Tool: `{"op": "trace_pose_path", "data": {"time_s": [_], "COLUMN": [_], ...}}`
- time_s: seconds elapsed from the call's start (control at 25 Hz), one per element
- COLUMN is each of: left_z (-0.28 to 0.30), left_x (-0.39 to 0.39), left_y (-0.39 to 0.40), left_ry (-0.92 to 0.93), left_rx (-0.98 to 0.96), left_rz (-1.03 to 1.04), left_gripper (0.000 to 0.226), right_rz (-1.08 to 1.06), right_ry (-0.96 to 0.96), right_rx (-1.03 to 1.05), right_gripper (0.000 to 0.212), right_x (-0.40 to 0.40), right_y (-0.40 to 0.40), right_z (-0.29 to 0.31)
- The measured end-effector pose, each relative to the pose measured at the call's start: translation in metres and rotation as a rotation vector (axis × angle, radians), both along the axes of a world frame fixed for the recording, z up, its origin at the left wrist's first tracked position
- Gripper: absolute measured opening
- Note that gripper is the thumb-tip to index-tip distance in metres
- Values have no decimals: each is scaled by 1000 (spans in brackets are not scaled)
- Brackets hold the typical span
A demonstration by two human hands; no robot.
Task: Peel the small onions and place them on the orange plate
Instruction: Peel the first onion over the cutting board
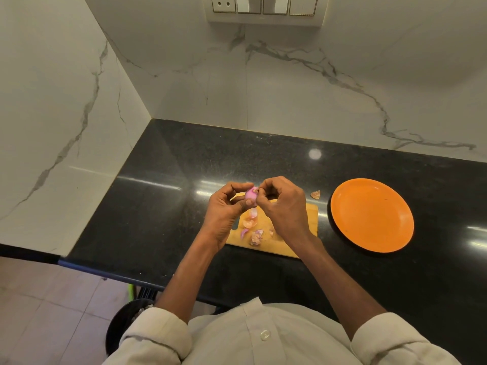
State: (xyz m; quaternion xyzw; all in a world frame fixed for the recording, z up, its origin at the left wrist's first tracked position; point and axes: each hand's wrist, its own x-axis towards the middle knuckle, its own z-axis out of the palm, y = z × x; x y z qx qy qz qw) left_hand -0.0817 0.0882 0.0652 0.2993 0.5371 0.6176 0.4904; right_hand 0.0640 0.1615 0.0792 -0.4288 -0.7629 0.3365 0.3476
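My left hand (228, 204) grips a small pink onion (250, 194) above the wooden cutting board (308, 217). My right hand (280, 200) pinches the skin at the onion's top end, its fingers curled. Loose onion peels (253, 229) lie on the board under my hands. The orange plate (371, 216) sits on the black counter to the right of the board and holds nothing.
One scrap of peel (315, 194) lies on the counter (163, 196) between board and plate. Marble walls close off the left and the back. The counter's front edge runs below my forearms, with a dark bin (123, 325) on the floor at lower left.
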Motion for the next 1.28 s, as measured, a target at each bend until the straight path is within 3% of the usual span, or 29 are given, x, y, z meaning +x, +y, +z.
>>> {"op": "trace_pose_path", "data": {"time_s": [0.2, 0.4, 0.56, 0.72, 0.88, 1.08, 1.28], "left_z": [5, 4, 5, 5, 4, -1, -3], "left_x": [0, 0, 0, 0, 3, -3, -4], "left_y": [-1, -1, 0, 0, 2, 2, 1], "left_ry": [-172, -255, -271, -353, -347, -364, -314], "left_rx": [17, 16, 21, 28, -12, -5, -52], "left_rz": [-28, -10, -19, -16, 33, 45, 91], "left_gripper": [43, 40, 43, 35, 37, 32, 21], "right_rz": [-95, -10, -87, -125, -151, -185, -272], "right_ry": [243, 220, 310, 365, 438, 676, 623], "right_rx": [-335, -276, -345, -518, -652, -947, -973], "right_gripper": [10, 29, 11, 8, 11, 10, 12], "right_x": [4, 1, -2, -1, -1, 0, 5], "right_y": [1, -4, -2, 0, -1, -1, -1], "right_z": [-2, 1, -2, -3, 0, 1, -6]}}
